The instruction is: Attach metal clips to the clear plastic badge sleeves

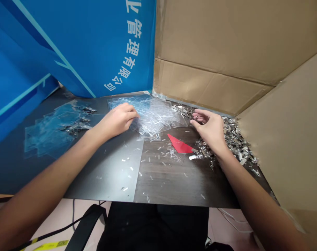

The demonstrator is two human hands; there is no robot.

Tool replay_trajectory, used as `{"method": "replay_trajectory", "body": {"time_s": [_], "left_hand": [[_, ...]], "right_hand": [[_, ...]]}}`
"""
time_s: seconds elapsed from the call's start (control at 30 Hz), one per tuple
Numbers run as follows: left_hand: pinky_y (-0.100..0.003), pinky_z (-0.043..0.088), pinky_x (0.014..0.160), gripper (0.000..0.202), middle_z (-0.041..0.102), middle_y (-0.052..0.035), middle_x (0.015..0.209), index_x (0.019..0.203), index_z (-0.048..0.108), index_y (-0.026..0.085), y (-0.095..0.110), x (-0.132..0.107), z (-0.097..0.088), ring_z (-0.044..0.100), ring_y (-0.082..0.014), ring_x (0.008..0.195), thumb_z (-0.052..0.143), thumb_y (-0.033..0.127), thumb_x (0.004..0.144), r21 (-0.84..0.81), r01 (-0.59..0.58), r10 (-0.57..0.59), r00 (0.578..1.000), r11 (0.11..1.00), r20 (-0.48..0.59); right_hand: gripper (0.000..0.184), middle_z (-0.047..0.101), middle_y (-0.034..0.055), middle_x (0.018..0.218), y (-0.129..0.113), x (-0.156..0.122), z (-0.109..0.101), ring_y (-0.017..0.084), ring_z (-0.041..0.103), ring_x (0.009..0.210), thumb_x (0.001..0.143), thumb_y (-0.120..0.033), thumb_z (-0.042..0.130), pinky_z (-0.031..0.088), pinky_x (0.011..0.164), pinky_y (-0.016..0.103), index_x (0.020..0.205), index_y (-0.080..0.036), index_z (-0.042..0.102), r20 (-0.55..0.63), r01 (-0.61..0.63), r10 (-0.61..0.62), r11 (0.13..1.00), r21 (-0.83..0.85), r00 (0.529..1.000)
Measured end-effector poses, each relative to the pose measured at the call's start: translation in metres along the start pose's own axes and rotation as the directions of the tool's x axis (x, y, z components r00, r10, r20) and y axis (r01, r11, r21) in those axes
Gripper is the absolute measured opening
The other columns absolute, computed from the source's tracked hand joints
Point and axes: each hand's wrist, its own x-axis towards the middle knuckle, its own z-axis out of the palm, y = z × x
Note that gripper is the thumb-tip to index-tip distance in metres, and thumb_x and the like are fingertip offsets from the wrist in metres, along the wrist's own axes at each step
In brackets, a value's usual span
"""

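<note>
My left hand (pixel 121 119) reaches over the left side of a heap of clear plastic badge sleeves (pixel 158 111). Its fingers are bent together at the edge of a sleeve, and their tips are partly hidden. My right hand (pixel 211 127) hovers at a pile of small metal clips with clear straps (pixel 235 137). The thumb and curved fingers there are apart, with a gap between them and no held thing that I can make out. Between the hands lies a flat red piece (pixel 180 144) with pointed ends.
Sleeves with metal clips (pixel 53 130) lie in a stack at the table's left. Small clear slips (pixel 158 157) are scattered over the dark tabletop (pixel 171 188). A blue printed panel (pixel 95 42) and cardboard walls (pixel 213 42) bound the back and right. A chair armrest (pixel 87 223) stands below the front edge.
</note>
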Motion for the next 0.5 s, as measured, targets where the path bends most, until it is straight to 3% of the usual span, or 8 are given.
{"method": "replay_trajectory", "body": {"time_s": [0.1,0.2,0.4,0.5], "left_hand": [[-0.051,0.058,0.102,0.036,0.080,-0.0161,0.112,0.106,0.085,0.021,0.006,0.001,-0.001,0.070,-0.0326,0.107,0.049,0.026,0.109,-0.008,0.033,-0.033,0.996,0.999,-0.088],[-0.052,0.056,0.103,0.032,0.080,-0.0160,0.115,0.105,0.081,0.021,0.014,0.002,-0.003,0.070,-0.0332,0.109,0.049,0.026,0.109,-0.021,0.076,-0.078,0.986,0.997,-0.146],[-0.047,0.056,0.102,0.023,0.077,-0.0130,0.107,0.107,0.072,0.023,0.031,0.004,-0.012,0.068,-0.0306,0.108,0.050,0.025,0.107,-0.130,0.181,-0.209,0.945,0.975,-0.251],[-0.043,0.057,0.095,0.021,0.076,-0.0103,0.103,0.106,0.071,0.023,0.044,0.004,-0.015,0.069,-0.0260,0.098,0.050,0.026,0.108,-0.252,0.191,-0.261,0.922,0.949,-0.285]], "right_hand": [[0.052,0.087,0.0163,0.126,0.004,-0.002,0.004,0.030,0.087,0.110,0.087,-0.016,0.070,0.073,0.106,0.054,0.138,-0.012,0.083,0.006,0.047,-0.047,0.998,0.029,0.999],[0.049,0.086,0.0161,0.130,0.002,-0.004,0.005,0.031,0.087,0.112,0.092,-0.016,0.067,0.074,0.107,0.055,0.137,-0.014,0.084,-0.004,0.070,-0.070,0.997,0.032,0.998],[0.025,0.090,0.0114,0.110,-0.013,-0.012,0.002,0.029,0.089,0.097,0.095,-0.023,0.077,0.077,0.099,0.053,0.115,-0.018,0.091,-0.048,0.141,-0.142,0.990,-0.033,0.989],[0.022,0.091,0.0097,0.109,-0.022,-0.020,0.004,0.028,0.089,0.094,0.097,-0.025,0.078,0.077,0.095,0.050,0.113,-0.020,0.092,-0.020,0.147,-0.147,0.989,0.027,0.989]]}}
